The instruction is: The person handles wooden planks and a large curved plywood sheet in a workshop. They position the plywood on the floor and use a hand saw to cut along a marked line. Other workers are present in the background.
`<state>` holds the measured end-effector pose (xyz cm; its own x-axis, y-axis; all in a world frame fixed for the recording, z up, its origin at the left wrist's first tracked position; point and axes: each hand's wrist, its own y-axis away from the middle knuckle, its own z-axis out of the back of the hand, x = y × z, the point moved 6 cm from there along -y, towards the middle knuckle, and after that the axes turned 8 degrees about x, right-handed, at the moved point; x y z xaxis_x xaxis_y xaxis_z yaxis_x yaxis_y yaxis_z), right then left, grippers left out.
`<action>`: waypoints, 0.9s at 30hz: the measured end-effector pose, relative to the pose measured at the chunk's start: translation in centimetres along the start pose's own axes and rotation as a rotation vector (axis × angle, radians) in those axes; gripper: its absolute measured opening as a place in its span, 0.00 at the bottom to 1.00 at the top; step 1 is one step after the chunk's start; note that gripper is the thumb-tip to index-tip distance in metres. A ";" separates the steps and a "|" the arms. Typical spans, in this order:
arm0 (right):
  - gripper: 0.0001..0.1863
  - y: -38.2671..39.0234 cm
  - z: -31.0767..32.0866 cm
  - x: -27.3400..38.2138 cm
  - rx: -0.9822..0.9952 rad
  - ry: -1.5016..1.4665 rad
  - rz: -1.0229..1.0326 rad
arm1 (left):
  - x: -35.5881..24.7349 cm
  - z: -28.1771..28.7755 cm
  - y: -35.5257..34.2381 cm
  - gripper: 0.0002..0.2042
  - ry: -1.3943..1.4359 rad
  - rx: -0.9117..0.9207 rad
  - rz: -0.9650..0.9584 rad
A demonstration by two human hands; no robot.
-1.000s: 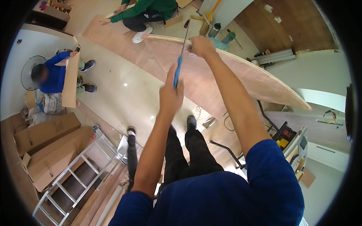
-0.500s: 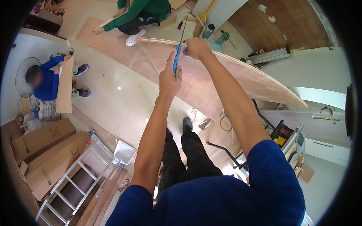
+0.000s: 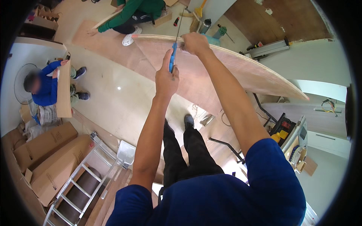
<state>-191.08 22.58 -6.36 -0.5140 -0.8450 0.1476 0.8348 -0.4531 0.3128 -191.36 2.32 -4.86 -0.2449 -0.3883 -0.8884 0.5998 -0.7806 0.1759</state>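
My left hand point(image 3: 167, 82) is closed round the blue handle of a hand saw point(image 3: 172, 58). The thin blade points away from me, across the upper edge of a large plywood sheet point(image 3: 233, 62). Close to the blade on its right, my right hand point(image 3: 195, 43) grips that same edge, fingers bent over it. The sheet stands tilted in front of me, its pale layered edge running from upper left to right. How deep the blade sits in the wood cannot be made out.
At the far left, a person in blue point(image 3: 45, 84) holds a board point(image 3: 64, 90). Another in green point(image 3: 130, 15) crouches beyond the sheet. A ladder point(image 3: 77, 184) and cardboard boxes point(image 3: 45, 145) lie lower left, near a dustpan point(image 3: 125, 153). Bottles point(image 3: 205, 25) stand beyond the sheet.
The saw handle has shifted slightly toward me relative to the plywood edge. My right hand keeps its grip on the edge. The whole view has turned slightly.
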 end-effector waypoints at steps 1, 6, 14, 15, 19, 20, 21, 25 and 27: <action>0.15 -0.1 0.0 0.1 0.048 -0.012 0.021 | 0.7 -0.3 -0.6 0.29 0.000 0.014 0.071; 0.12 0.3 -0.2 0.1 0.075 -0.051 0.012 | -2.6 2.1 11.6 0.30 -0.048 -0.028 -0.019; 0.17 -0.1 -0.7 0.1 0.052 -0.053 0.008 | -0.5 1.6 9.5 0.29 0.007 -0.065 -0.032; 0.17 0.0 -0.7 0.1 0.088 -0.051 0.016 | 0.6 0.3 5.0 0.30 0.048 -0.072 -0.025; 0.15 0.1 0.2 0.2 0.049 -0.031 0.027 | 1.3 -0.8 1.1 0.31 0.033 -0.152 -0.113; 0.14 0.1 0.2 0.1 0.058 -0.031 0.026 | 1.4 -0.6 3.0 0.31 0.008 -0.079 0.012; 0.13 0.0 -0.4 0.1 0.147 -0.030 0.022 | 0.7 0.2 5.4 0.31 -0.013 -0.031 0.034; 0.13 0.0 -0.4 0.0 0.083 -0.051 0.021 | -4.3 4.4 18.5 0.31 -0.021 -0.022 0.007; 0.12 0.1 -0.7 0.1 0.078 -0.057 0.019 | -5.3 5.0 19.1 0.31 -0.085 -0.041 -0.035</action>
<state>-190.87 22.29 -6.94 -0.5107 -0.8346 0.2063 0.8276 -0.4122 0.3811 -182.37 -12.98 5.30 -0.3291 -0.4027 -0.8541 0.6203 -0.7742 0.1261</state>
